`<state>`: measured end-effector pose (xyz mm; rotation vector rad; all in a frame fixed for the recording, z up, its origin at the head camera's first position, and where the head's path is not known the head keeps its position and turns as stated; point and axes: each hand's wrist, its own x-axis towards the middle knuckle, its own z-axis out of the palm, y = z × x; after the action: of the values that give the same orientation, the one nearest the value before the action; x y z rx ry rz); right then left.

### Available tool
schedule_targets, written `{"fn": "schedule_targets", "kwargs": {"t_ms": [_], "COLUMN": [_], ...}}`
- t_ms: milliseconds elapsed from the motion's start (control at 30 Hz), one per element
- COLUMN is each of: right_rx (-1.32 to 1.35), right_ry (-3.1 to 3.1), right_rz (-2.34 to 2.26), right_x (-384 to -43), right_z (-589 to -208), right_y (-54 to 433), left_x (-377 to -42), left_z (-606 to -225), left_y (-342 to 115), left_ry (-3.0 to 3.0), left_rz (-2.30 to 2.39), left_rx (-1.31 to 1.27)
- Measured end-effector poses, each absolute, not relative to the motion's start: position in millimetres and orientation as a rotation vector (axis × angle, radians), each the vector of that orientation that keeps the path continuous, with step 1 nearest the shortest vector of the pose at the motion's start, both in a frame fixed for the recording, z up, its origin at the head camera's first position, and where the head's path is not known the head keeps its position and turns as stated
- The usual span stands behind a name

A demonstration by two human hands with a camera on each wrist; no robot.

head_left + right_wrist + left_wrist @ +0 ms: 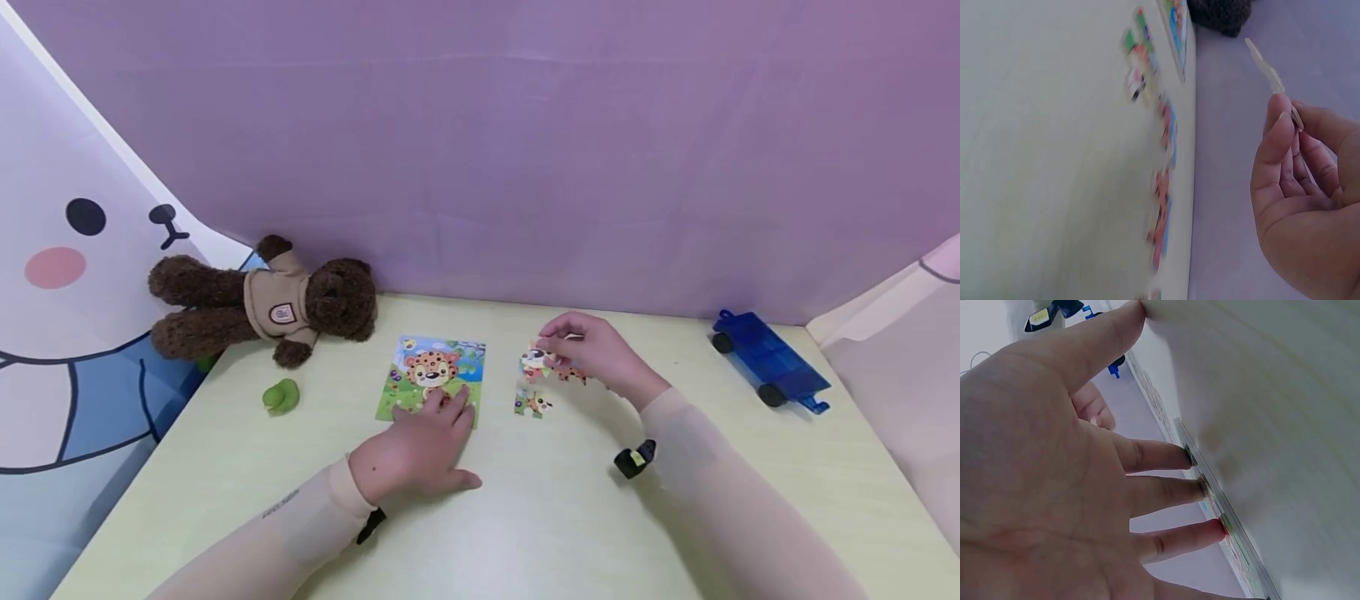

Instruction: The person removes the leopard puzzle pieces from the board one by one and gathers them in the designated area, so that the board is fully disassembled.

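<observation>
Jutting from right hand [597,352], puzzle piece [1266,66]; under left hand [422,446], picture board [431,368]

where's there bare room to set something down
Bare table lies between the two sleeves and between the right hand and blue wagon. It's crowded where the left hand touches the leopard board, beside loose puzzle pieces.

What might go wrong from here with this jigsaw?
The right hand pinches a thin, flat puzzle piece above the table, so it might slip and drop. Loose, colourful leopard-print pieces lie close to that hand and could get nudged about. The left hand's fingers touch the blue-and-green rectangular leopard picture board, which may slide if pushed sideways.
</observation>
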<state>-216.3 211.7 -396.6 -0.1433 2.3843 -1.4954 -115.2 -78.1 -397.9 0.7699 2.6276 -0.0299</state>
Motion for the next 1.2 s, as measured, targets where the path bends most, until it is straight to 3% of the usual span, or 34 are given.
{"fn": "schedule_targets", "kwargs": {"t_ms": [433, 1200], "right_rx": [-0.254, -0.395], "right_ry": [2.393, 2.521], "right_rz": [-1.271, -1.053], "right_x": [-201.1, -192.2], "right_z": [-410.4, -426.3], "right_y": [253.3, 253.9], "left_x": [-114.4, -113.5], "left_z": [-398.3, -399.3], "left_y": [-77.5, -79.1], "left_ry": [2.624, 2.637], "left_rz": [-0.003, -0.031], "left_rx": [0.771, 0.774]}}
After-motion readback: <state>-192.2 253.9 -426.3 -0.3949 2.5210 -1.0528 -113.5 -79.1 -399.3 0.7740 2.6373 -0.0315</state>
